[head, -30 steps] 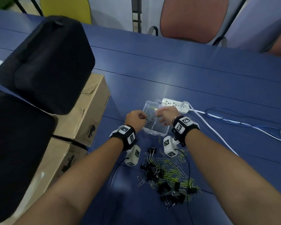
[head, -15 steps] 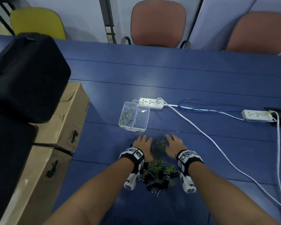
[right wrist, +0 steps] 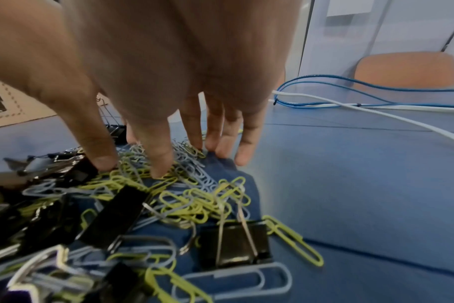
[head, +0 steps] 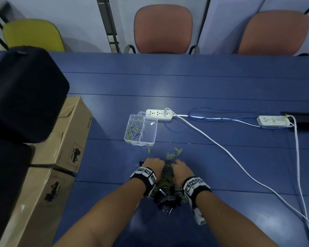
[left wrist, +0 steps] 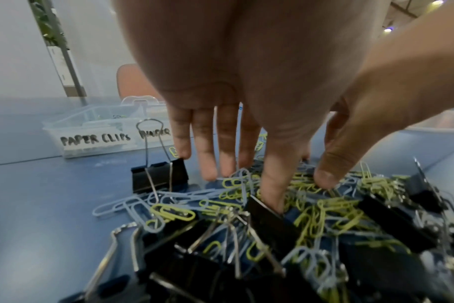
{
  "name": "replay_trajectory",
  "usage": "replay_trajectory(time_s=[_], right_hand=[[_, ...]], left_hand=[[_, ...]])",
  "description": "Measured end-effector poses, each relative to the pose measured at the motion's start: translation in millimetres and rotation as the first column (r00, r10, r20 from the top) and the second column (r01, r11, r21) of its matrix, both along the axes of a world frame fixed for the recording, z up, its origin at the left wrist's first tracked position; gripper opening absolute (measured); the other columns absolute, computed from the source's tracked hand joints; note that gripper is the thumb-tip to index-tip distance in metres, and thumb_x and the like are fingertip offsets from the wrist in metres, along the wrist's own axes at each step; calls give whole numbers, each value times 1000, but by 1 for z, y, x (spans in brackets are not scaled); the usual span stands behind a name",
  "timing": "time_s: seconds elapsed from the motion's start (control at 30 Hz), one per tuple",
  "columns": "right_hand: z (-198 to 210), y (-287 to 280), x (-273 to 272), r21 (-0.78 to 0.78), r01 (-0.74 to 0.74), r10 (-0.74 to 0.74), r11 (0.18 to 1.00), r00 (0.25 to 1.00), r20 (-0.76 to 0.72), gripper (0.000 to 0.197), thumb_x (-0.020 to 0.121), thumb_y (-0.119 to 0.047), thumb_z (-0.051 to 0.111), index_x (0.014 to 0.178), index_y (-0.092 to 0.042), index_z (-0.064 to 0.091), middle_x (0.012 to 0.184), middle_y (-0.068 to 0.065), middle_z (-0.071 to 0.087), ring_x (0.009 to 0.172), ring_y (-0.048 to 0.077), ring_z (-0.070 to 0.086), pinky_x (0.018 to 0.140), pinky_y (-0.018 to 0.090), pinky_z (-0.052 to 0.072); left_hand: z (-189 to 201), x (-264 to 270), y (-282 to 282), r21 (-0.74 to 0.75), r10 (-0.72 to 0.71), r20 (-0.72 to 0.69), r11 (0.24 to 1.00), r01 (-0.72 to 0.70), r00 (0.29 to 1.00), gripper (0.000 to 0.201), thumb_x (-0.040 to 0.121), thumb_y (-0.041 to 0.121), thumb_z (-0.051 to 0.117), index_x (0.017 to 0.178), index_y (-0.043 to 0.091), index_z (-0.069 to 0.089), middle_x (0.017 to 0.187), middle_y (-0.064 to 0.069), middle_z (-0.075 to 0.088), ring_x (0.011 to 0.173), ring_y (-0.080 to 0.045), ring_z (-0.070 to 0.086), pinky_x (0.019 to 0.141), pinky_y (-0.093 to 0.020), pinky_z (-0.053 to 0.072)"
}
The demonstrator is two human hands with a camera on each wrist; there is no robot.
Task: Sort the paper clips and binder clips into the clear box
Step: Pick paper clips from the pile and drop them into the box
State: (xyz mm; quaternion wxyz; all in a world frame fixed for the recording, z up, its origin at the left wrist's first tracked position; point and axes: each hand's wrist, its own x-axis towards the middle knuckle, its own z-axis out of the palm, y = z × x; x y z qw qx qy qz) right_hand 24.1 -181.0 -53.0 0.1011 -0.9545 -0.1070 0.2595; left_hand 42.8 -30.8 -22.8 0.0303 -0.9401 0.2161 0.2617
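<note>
The clear box [head: 141, 129] sits on the table [head: 203, 86], behind the pile of clips [head: 165, 189]. A power strip [head: 159, 114] lies just behind it. Cardboard boxes [head: 61, 139] stand left.

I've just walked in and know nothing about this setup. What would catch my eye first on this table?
Probably the tangled pile of clips at the near edge of the blue table, black binder clips mixed with yellow-green and pale blue paper clips. The left hand and right hand both reach into it with fingers extended. Just beyond sits a clear box, its left compartment holding paper clips, the right one empty.
</note>
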Motion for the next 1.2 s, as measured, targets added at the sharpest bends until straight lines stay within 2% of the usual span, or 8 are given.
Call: replay_trajectory(time_s=[0.27,0.43,0.6,0.7,0.8,0.9,1.07,1.2], right_hand=[[-4,2,-8,61,97,-99,993,994,38,12,89,-10,51,99,-8,58,110,13,59,102,33,58,82,39,48],[1,-12,-6,162,288,-290,944,957,-16,11,84,-16,64,92,-9,69,94,12,69,90,32,64,74,34,53],[8,-31,-4,318,441,-444,839,894,-67,9,82,-17,73,84,-9,72,83,7,72,81,23,67,72,27,51],[15,-37,-2,411,496,-497,765,860,-114,13,81,-15,74,72,-7,71,69,7,69,64,17,60,65,26,49],[19,-41,0,480,535,-514,695,837,-189,28,79,-14,73,55,-10,61,56,10,61,53,15,55,62,28,51],[19,-40,4,561,602,-544,568,786,-293,16,79,-14,77,68,-14,66,69,5,66,64,16,59,70,30,52],[34,-30,8,654,650,-529,386,737,-420,13,84,-2,71,84,9,63,59,12,61,50,19,53,49,25,49],[42,-22,13,688,666,-489,290,721,-492,8,84,2,68,81,6,63,61,16,59,51,22,51,52,31,50]], left_hand=[[0,-2,-1,29,-46,6,999,46,999,15,85,12,57,99,10,61,105,-14,66,98,-36,63,84,-40,45],[4,0,4,-16,4,-11,1000,-4,1000,13,86,12,58,97,9,64,103,-17,65,95,-39,61,83,-42,48],[11,7,14,-219,156,-108,960,-177,982,22,84,12,58,99,14,73,100,-12,71,91,-35,65,80,-42,56],[21,12,17,-384,281,-166,864,-324,945,14,84,14,67,93,11,76,94,-8,74,86,-26,68,80,-34,56],[29,14,21,-502,427,-232,717,-483,874,7,76,13,78,82,9,77,71,-1,69,65,-15,63,64,-24,51],[31,18,27,-567,525,-335,551,-612,782,6,71,9,81,75,8,76,60,0,64,51,-11,56,49,-19,46],[42,29,45,-620,580,-437,359,-697,687,11,68,6,84,74,6,74,56,3,65,53,-8,57,61,-20,49],[52,45,66,-640,628,-461,254,-725,627,10,70,2,82,76,0,75,68,-4,71,62,-12,64,65,-22,54]])
